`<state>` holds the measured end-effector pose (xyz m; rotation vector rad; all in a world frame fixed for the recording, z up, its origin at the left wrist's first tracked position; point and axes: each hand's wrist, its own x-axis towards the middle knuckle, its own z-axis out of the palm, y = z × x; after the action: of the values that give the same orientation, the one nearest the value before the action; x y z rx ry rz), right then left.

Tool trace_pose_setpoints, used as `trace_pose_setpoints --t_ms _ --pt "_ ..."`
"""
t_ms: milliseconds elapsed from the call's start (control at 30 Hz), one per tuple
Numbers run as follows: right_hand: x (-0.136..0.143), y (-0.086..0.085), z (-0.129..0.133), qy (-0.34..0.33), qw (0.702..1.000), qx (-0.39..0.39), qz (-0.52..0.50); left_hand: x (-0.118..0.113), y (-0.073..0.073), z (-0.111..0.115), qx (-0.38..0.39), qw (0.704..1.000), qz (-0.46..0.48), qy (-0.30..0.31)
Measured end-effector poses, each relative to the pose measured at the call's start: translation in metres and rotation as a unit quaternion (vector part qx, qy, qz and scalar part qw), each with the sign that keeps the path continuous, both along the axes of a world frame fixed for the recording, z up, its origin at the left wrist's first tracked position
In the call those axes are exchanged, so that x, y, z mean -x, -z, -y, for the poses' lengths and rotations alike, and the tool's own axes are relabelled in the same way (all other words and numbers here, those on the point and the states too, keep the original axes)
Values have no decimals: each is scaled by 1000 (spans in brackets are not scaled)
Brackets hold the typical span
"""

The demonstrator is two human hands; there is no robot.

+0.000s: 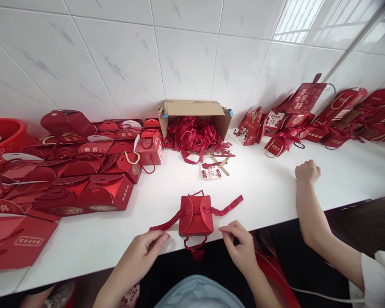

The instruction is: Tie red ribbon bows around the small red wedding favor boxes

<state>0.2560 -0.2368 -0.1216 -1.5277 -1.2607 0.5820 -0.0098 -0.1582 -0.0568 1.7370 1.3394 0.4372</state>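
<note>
A small red box (196, 216) with rounded flaps stands at the table's front edge, cord handles at its back and front. A red ribbon (227, 206) runs through its top, one end lying to each side. My left hand (149, 248) is just left of the box, close to the ribbon's left end, its fingers curled with the thumb near the index finger; whether something thin is between them is too small to tell. To the box's right, my right hand (239, 244) hovers with fingers bent and partly apart, holding nothing visible.
A cardboard box (194, 108) of red ribbons stands against the wall, with a printed card (211, 173) before it. Many red boxes (105, 192) fill the left, beside a red basket (6, 132). More gift boxes (277, 145) and another person's forearm (312, 214) are right.
</note>
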Motion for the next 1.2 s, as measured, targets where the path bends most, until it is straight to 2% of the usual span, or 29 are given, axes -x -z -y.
trace_pose_setpoints --t_ms 67,133,200,300,367,433,500,600,667,767,833,900,1067,1200 --pt "6 2 0 -61 987 98 -115 -4 -3 7 17 999 8 47" --pt "10 4 -3 -82 960 174 -202 -9 0 10 17 998 -2 67" --pt "12 3 -9 -89 942 213 -245 -12 6 10 32 997 -12 74" --pt "13 -3 -18 -84 932 225 -272 -16 17 5 63 997 14 37" --pt "16 -7 -24 -57 918 203 -336 -19 23 1 72 994 82 -13" --pt "20 -12 -28 -21 878 156 -451 -24 27 -3 90 975 192 -68" --pt "23 -16 -32 6 814 105 -571 -29 29 -7 128 926 334 -122" --pt "23 -21 -37 21 727 57 -684 -37 27 -12 208 811 510 -197" --pt "19 -22 -41 29 686 44 -725 -43 24 -15 247 750 561 -249" --pt "12 -22 -47 60 648 45 -758 -50 20 -20 264 701 579 -321" --pt "7 -22 -49 86 643 43 -760 -51 18 -21 253 687 584 -351" --pt "5 -22 -49 110 657 37 -745 -50 16 -21 236 683 582 -373" --pt "3 -28 -40 137 748 14 -650 -41 14 -19 196 688 559 -420" --pt "1 -32 -35 130 788 21 -602 -35 16 -17 192 693 546 -430"
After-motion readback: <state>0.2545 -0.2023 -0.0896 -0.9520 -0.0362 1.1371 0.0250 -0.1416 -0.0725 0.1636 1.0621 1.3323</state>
